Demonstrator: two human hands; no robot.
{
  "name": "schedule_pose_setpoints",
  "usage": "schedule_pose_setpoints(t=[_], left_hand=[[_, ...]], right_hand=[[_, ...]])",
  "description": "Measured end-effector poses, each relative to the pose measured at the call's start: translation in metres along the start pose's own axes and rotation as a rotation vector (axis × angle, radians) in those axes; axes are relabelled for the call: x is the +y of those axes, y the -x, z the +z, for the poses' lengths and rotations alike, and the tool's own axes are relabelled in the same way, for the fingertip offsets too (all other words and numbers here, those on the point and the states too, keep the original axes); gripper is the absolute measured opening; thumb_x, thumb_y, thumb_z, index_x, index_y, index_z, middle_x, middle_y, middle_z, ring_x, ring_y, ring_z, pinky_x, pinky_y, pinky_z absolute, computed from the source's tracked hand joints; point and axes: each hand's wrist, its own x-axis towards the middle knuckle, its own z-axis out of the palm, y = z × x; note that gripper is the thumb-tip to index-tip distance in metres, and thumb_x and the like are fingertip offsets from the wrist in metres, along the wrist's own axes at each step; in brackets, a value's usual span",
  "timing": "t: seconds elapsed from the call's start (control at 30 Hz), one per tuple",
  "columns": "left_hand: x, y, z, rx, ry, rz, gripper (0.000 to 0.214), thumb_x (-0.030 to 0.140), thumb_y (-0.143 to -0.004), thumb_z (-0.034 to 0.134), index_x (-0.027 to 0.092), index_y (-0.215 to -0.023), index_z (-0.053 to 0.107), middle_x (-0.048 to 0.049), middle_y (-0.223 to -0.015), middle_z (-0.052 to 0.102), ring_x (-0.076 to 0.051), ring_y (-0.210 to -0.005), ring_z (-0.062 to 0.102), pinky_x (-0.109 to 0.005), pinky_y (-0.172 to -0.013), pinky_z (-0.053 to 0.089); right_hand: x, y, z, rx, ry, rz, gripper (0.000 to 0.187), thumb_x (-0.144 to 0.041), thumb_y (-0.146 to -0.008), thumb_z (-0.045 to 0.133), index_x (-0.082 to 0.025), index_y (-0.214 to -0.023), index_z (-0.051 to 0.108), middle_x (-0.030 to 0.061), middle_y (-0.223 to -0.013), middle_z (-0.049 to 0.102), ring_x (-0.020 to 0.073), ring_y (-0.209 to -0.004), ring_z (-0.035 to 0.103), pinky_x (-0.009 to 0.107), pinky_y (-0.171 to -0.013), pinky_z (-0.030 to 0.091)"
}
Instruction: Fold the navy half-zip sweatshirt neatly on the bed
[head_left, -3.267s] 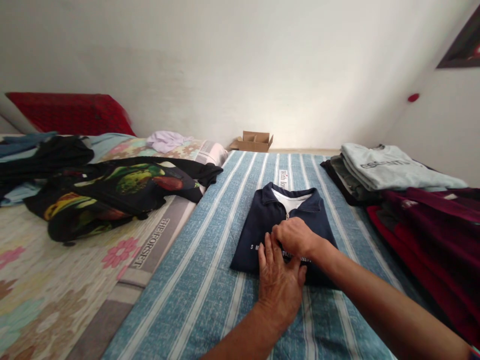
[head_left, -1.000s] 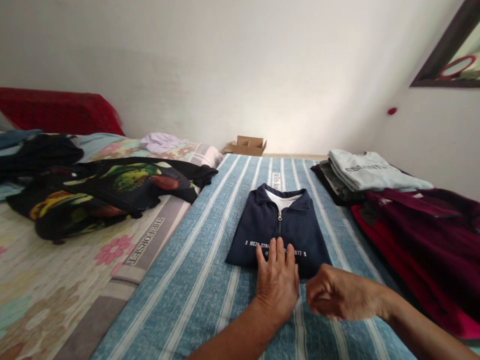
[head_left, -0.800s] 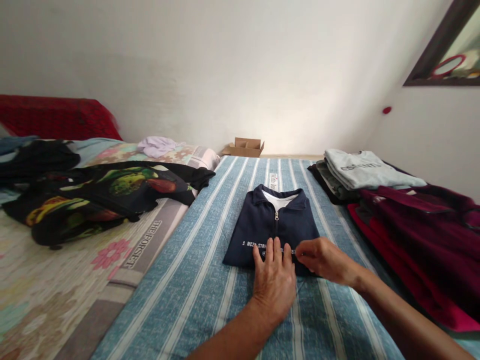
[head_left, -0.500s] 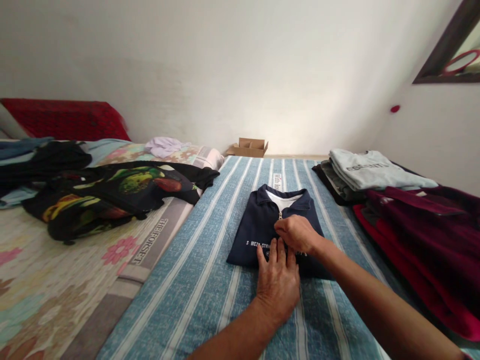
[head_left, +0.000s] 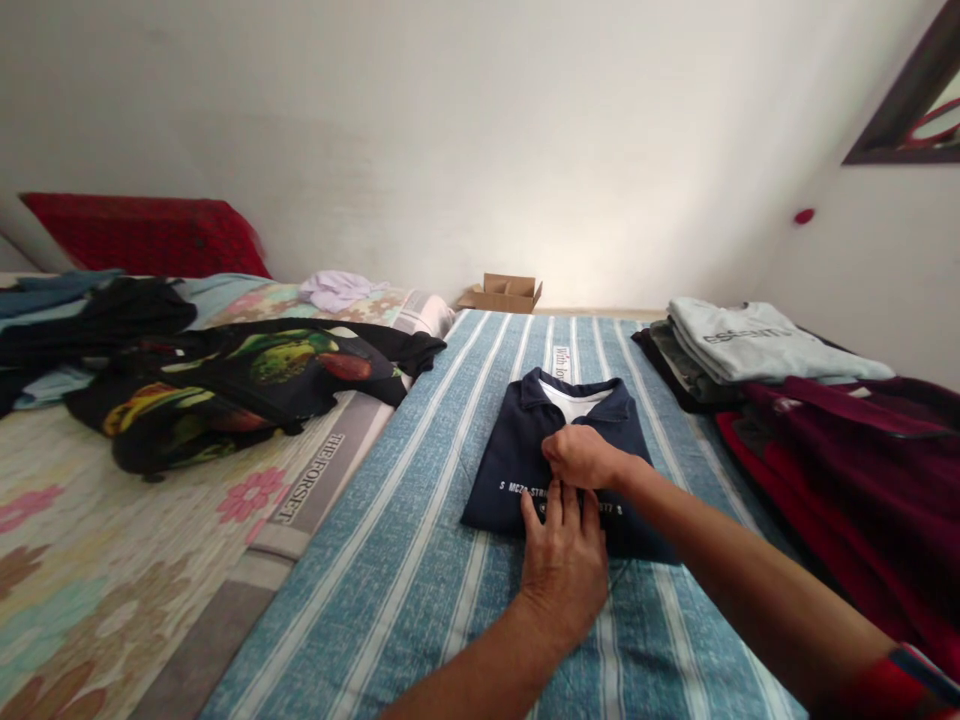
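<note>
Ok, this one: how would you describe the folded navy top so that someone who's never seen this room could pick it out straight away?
Find the blue striped bedsheet and look along its middle. The folded navy zip-neck top lies there, with white showing at the neck and white lettering across its front. Unlike the stacked clothes to its right, it lies alone, under the person's left hand and right hand.

Left hand [head_left: 564, 570] is pressed down flat at bottom centre, fingers spread and pointing up the frame! Right hand [head_left: 581, 458] sits just above those fingertips, fingers curled inward, with the right arm [head_left: 750, 590] reaching across from the lower right corner.
</note>
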Motion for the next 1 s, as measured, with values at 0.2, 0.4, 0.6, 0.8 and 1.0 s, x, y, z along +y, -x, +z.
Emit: schedule_pose_setpoints(t=[0.2,0.4,0.6,0.8,1.0], left_hand=[[-0.002,0.001,-0.001,-0.047,-0.001,0.019,0.042,0.033,-0.091,0.037,0.016,-0.128,0.051,-0.0163,-0.133,0.049,-0.033,-0.126,0.039,-0.062,-0.098,0.028],[-0.005,-0.003,-0.003,-0.133,0.015,-0.003,0.042,0.036,-0.093,0.033,0.020,-0.127,0.051,-0.0140,-0.135,0.048,-0.030,-0.126,0.040,-0.060,-0.098,0.031],[-0.006,-0.009,-0.015,-0.168,0.002,0.008,0.042,0.030,-0.091,0.035,0.018,-0.129,0.049,-0.0152,-0.137,0.046,-0.032,-0.127,0.038,-0.061,-0.099,0.028],[-0.008,-0.016,-0.029,-0.218,0.054,-0.013,0.040,0.029,-0.089,0.039,0.018,-0.125,0.052,-0.0142,-0.134,0.049,-0.030,-0.124,0.042,-0.058,-0.099,0.031],[-0.047,-0.036,-0.045,-0.175,0.217,-0.096,0.037,0.030,-0.088,0.041,0.013,-0.116,0.058,-0.0129,-0.130,0.052,-0.023,-0.121,0.048,-0.037,-0.101,0.039]], right_hand=[[0.006,0.060,0.004,0.135,-0.438,0.024,0.025,-0.011,-0.081,0.030,-0.013,-0.081,0.055,-0.0027,-0.053,0.053,0.0079,-0.044,0.048,0.016,-0.043,0.037],[-0.038,0.133,0.018,-0.049,-0.959,-0.239,0.019,-0.012,-0.075,0.044,-0.016,-0.061,0.054,-0.0031,-0.058,0.053,0.0068,-0.051,0.045,0.017,-0.051,0.035],[0.004,0.137,0.054,0.436,-0.845,0.530,0.025,-0.035,-0.082,0.047,-0.018,-0.086,0.065,-0.0003,-0.058,0.057,0.0124,-0.051,0.050,0.022,-0.049,0.034],[0.039,0.132,0.083,0.335,-0.943,0.785,0.037,-0.052,-0.078,0.050,-0.018,-0.068,0.061,-0.0001,-0.048,0.053,0.0126,-0.042,0.049,0.024,-0.044,0.031],[0.032,0.129,0.086,0.396,-1.155,0.782,0.038,-0.050,-0.072,0.053,-0.019,-0.051,0.047,-0.0040,-0.044,0.041,0.0086,-0.042,0.038,0.023,-0.043,0.025]])
